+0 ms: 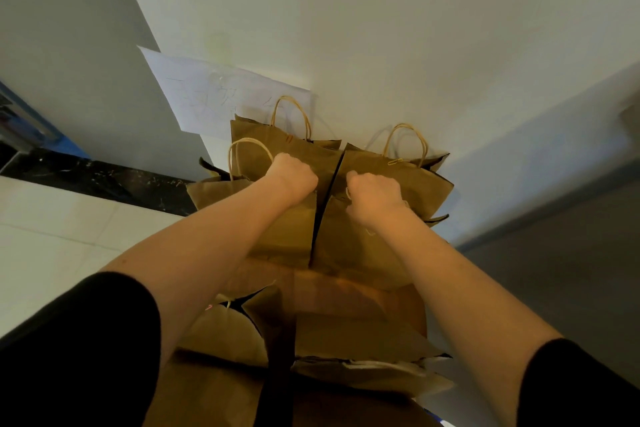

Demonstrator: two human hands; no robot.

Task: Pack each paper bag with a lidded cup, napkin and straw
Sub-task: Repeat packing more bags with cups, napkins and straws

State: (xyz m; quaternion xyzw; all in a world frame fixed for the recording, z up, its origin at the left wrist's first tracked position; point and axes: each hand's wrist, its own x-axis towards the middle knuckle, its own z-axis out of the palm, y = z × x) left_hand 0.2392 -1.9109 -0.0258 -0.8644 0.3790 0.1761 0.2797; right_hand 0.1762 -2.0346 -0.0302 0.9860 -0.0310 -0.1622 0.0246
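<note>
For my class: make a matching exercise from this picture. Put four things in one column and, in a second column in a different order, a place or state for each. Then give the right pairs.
Column 1
1. left hand
2. right hand
3. sheet of paper
4. paper clip

Column 2
A. fixed to the white wall, behind the bags
B. on the top edge of the right-side paper bag
C. gripping the left-side paper bag
D. closed around a bag handle, right of the dark gap

Pairs: 1-C, 2-D, 3-A, 4-B
</note>
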